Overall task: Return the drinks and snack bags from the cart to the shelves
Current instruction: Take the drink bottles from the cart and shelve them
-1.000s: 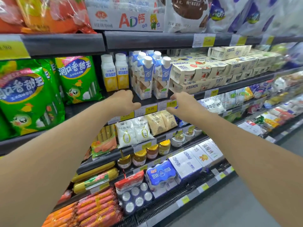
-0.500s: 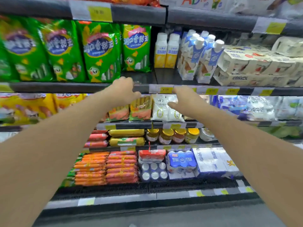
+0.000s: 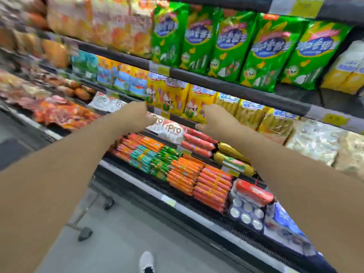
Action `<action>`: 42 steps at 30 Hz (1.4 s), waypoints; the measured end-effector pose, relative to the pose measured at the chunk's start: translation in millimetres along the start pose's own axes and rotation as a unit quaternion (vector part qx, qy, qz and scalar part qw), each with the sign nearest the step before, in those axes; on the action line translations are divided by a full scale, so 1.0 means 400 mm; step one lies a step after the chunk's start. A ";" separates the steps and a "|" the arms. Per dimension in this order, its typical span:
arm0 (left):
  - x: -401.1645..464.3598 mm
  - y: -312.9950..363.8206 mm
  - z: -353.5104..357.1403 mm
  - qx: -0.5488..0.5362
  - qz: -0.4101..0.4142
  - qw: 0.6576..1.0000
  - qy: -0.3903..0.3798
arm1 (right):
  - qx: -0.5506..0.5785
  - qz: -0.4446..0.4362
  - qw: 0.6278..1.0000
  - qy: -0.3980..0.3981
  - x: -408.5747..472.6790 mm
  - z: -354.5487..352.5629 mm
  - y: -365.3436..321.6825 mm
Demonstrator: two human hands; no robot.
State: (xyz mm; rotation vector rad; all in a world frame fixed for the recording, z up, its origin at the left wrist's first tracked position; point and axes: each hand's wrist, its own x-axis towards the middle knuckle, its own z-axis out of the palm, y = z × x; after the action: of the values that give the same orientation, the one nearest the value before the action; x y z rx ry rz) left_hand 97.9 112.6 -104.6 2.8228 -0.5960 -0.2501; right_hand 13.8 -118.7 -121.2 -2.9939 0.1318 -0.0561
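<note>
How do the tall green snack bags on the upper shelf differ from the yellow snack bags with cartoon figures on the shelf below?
The tall green snack bags are green with a blue oval label; the yellow snack bags with cartoon figures are yellow and orange. The green bags look taller than the yellow ones. The green bags sit one shelf higher; the yellow bags stand just beyond both outstretched hands. Both kinds stand upright in a row, fronts facing the aisle.

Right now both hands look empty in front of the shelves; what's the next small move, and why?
Probably turn left toward the cart and pick up an item. The left hand and right hand hold nothing, hovering before the yellow snack bags. Only a wheeled frame, likely the cart, shows at lower left.
</note>
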 end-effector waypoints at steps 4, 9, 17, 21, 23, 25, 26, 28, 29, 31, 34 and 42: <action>-0.025 -0.288 -0.032 -0.005 -0.073 0.997 -0.003 | -0.006 -0.073 0.997 -0.019 0.146 0.072 -0.245; -0.060 -0.644 -0.074 -0.014 -0.157 0.987 -0.015 | -0.001 -0.157 0.986 -0.052 0.312 0.168 -0.589; -0.152 -1.082 -0.107 -0.001 -0.262 0.965 -0.024 | -0.032 -0.271 0.956 -0.107 0.500 0.306 -1.029; -0.186 -1.239 -0.090 -0.017 -0.307 0.951 -0.016 | -0.047 -0.327 0.936 -0.122 0.551 0.368 -1.202; -0.187 -1.304 -0.073 -0.034 -0.325 0.945 -0.014 | -0.046 -0.353 0.926 -0.125 0.575 0.402 -1.277; -0.176 -1.358 -0.055 -0.049 -0.335 0.941 -0.015 | -0.045 -0.378 0.914 -0.137 0.604 0.449 -1.343; -0.165 -1.381 -0.045 -0.056 -0.339 0.939 -0.017 | -0.046 -0.386 0.911 -0.142 0.623 0.475 -1.372; -0.136 -1.434 -0.026 -0.067 -0.343 0.937 -0.021 | -0.053 -0.395 0.905 -0.152 0.668 0.525 -1.425; -0.121 -1.462 -0.018 -0.071 -0.349 0.934 -0.023 | -0.058 -0.400 0.901 -0.157 0.695 0.548 -1.449; -0.085 -1.521 -0.002 -0.078 -0.361 0.929 -0.022 | -0.065 -0.414 0.893 -0.164 0.758 0.595 -1.494; -0.019 -1.606 0.022 -0.093 -0.382 0.918 -0.041 | -0.069 -0.424 0.884 -0.188 0.860 0.672 -1.556; 0.133 -1.817 0.201 -0.160 -0.410 0.890 -0.117 | -0.117 -0.441 0.847 -0.271 1.048 0.929 -1.678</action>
State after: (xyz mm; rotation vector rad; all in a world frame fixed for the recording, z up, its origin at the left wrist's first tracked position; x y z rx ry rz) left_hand 400.6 718.7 -385.3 2.5526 0.5967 -0.7581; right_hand 504.2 557.9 -378.2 -2.8511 -1.3632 0.7409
